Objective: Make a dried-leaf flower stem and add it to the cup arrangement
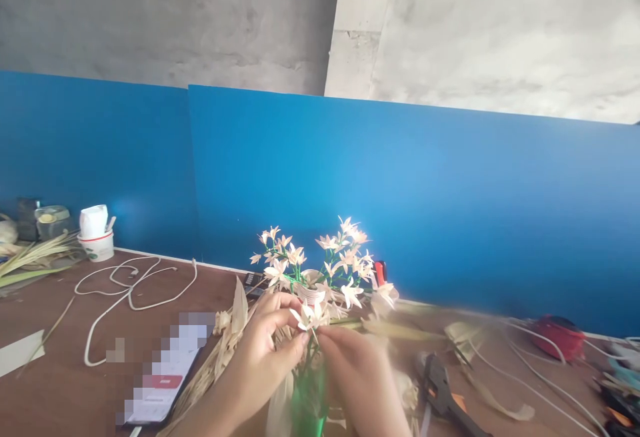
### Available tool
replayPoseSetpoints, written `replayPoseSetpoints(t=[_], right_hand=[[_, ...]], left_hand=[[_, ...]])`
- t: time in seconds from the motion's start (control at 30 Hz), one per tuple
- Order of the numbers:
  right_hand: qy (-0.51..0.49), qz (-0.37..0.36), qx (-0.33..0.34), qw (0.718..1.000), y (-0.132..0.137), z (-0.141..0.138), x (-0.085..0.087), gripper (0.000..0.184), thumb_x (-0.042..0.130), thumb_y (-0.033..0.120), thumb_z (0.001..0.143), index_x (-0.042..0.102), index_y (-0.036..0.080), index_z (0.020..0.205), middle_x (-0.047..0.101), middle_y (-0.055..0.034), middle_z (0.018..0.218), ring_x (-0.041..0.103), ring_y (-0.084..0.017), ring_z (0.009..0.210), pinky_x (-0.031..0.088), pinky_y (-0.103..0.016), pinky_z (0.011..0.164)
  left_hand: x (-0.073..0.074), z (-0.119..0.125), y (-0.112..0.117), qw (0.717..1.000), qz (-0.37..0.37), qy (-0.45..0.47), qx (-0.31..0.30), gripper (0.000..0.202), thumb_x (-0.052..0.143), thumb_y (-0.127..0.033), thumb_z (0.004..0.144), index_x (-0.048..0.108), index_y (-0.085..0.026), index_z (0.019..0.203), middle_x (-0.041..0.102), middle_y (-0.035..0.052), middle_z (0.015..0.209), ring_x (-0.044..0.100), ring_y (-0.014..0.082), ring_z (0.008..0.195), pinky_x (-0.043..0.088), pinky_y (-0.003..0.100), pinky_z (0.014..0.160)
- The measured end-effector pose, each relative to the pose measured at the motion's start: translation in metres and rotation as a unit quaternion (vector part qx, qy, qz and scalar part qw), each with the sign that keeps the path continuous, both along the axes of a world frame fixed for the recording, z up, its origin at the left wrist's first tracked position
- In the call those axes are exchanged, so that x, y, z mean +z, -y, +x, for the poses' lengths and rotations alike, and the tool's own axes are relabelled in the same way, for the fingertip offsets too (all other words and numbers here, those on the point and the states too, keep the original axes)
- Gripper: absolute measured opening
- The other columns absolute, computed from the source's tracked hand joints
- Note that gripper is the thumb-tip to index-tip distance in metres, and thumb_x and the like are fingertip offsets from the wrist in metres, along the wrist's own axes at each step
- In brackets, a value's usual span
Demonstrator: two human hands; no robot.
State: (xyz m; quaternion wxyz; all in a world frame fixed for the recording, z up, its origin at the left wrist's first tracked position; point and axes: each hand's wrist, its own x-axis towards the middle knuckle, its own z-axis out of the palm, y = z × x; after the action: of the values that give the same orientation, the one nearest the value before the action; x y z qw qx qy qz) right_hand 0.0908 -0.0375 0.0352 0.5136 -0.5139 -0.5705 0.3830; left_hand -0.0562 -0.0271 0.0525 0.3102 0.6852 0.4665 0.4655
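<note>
A pale artificial flower (pixel 313 316) with pointed petals is pinched between the thumb and fingers of my left hand (pixel 265 340). My right hand (pixel 357 360) closes its fingertips at the flower's thin stem, just below the petals. Behind both hands stand two sprays of similar small cream flowers (pixel 350 260) on green stems, with a small ridged white cup-like piece (pixel 311 294) between them. Under my hands, partly covered, is something green and shiny (pixel 309 394), too blurred to name.
Dried husks (pixel 213 357) lie left of my hands, beside a phone (pixel 170 374) with a blurred-out screen. A white cable (pixel 133 287) and a paper cup (pixel 97 244) are farther left. To the right lie a glue gun (pixel 440 384), cords and a red object (pixel 557 337). A blue partition (pixel 400 190) bounds the back.
</note>
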Motion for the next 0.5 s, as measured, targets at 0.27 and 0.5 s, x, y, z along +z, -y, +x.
replayPoseSetpoints(t=[0.27,0.5], right_hand=[[0.009,-0.046,0.008,0.999,-0.001,0.002,0.006,0.034,0.056,0.046,0.076,0.063,0.014,0.067,0.05,0.0033,0.036,0.043,-0.01,0.031,0.031,-0.019,0.034],[-0.029,-0.027,-0.025,0.999,0.001,-0.003,0.008,0.024,0.058,0.04,0.07,0.057,0.017,0.062,0.046,0.0056,0.037,0.04,-0.009,0.031,0.034,-0.019,0.033]], left_hand=[[0.0,0.003,0.002,0.999,-0.001,-0.019,-0.033,0.012,0.052,-0.022,0.082,0.064,-0.023,0.077,0.057,0.0054,0.11,0.05,0.0241,0.112,0.036,0.036,0.099],[-0.002,0.006,0.003,0.999,0.013,0.034,-0.023,0.011,0.053,-0.025,0.082,0.063,-0.022,0.077,0.058,0.0056,0.104,0.053,0.0233,0.107,0.039,0.034,0.096]])
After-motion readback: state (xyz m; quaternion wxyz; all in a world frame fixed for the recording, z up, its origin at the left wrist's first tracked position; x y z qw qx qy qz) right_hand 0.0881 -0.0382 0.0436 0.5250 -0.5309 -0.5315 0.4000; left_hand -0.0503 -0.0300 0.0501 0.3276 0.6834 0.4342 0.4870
